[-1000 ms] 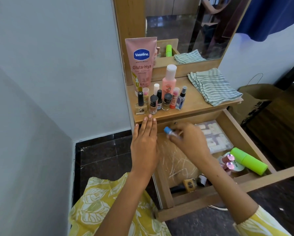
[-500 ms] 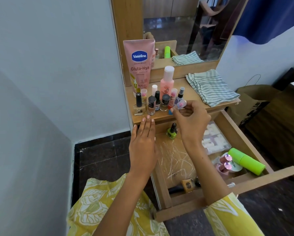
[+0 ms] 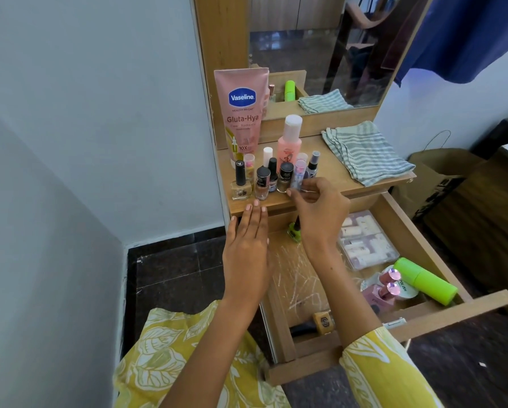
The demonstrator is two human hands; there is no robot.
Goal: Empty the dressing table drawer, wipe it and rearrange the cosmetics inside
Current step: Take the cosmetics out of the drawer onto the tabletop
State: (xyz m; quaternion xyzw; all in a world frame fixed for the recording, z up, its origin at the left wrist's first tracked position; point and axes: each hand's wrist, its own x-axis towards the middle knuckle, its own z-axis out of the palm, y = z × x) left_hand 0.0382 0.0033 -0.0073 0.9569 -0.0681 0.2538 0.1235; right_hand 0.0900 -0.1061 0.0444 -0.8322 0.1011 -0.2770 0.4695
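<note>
A: Step? Still emptying: right hand point(image 3: 317, 212) is pinching a small clear pink-capped tube point(image 3: 300, 175) upright on the wooden tabletop point(image 3: 329, 175), beside the bottles.

B: Left hand point(image 3: 247, 245)?

A: Fingers flat together, tips touching tabletop edge. Next, probably releasing, then reaching below the fingers into the open wooden drawer point(image 3: 394, 322).

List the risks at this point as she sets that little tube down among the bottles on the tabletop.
1. The right hand pinches the small clear tube right against the tightly packed nail polish bottles; a nudge could topple several.
2. Those bottles stand near the tabletop's front edge, above the open drawer, so one knocked over might fall in.
3. The right forearm crosses above the green nail polish bottle in the drawer and could clip it on withdrawal.
</note>
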